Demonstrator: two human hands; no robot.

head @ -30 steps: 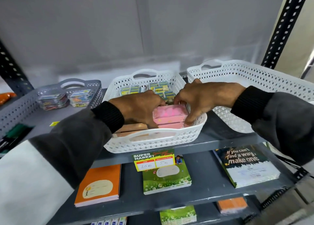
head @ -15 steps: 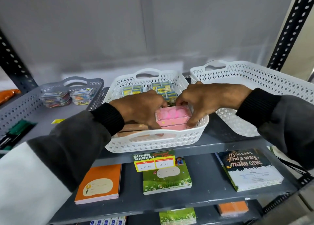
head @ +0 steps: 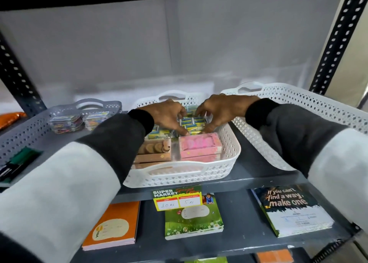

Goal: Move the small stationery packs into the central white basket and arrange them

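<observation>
Both hands have shifted from the pink box point(head: 200, 146) at the front of the central white basket point(head: 229, 149) back to the small blue-and-yellow packs point(head: 193, 123) in its rear half. Left hand point(head: 169, 116) and right hand point(head: 221, 111) curl palm-down over those packs, fingertips touching them at either side; whether either actually grips a pack cannot be told. The basket is perforated lattice plastic with oval handle cut-outs. Glossy and rectangular, the pink box lies just in front of the hands, beside a tan box point(head: 154, 153) of round pieces. A grey lattice basket point(head: 29, 131) stands to the left, a larger white one point(head: 310, 111) to the right.
</observation>
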